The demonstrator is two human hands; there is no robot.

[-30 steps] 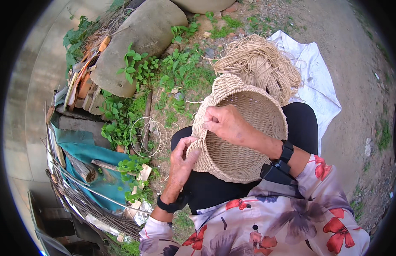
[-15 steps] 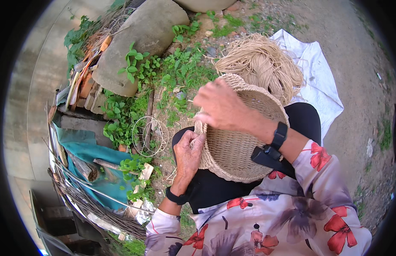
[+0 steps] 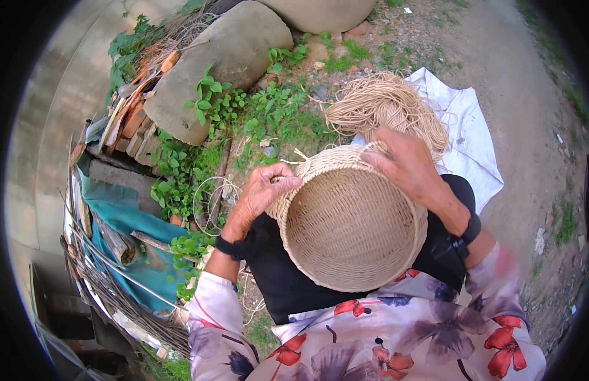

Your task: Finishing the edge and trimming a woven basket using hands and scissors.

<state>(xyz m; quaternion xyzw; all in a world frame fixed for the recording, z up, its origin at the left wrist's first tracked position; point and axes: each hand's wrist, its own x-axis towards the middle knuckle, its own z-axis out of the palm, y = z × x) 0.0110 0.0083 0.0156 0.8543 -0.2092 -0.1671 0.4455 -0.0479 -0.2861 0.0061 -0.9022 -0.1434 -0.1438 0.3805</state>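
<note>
A round woven basket (image 3: pixel 352 228) of pale tan cord rests on my lap, its open mouth facing up toward me. My left hand (image 3: pixel 269 189) is closed on the basket's far left rim, thumb pressed toward the fingers. At the far right rim, my right hand (image 3: pixel 406 166) grips the edge with the thumb inside. A thicker braided band runs along the far rim between the two hands, and a short loose cord end sticks up from it near my left hand. Parts of both hands' fingers are hidden behind the rim.
A heap of tan cord (image 3: pixel 390 108) lies on a white sheet (image 3: pixel 466 127) beyond the basket. Leftward are weeds, a loop of thin cord (image 3: pixel 212 203), a teal cloth (image 3: pixel 120 216), bundled sticks and a concrete pipe (image 3: pixel 224 60). A dirt path runs along the right.
My right hand has moved from the left rim to the far right rim. The basket has tipped and shifted, showing more of its inside. My left hand has moved slightly left and up.
</note>
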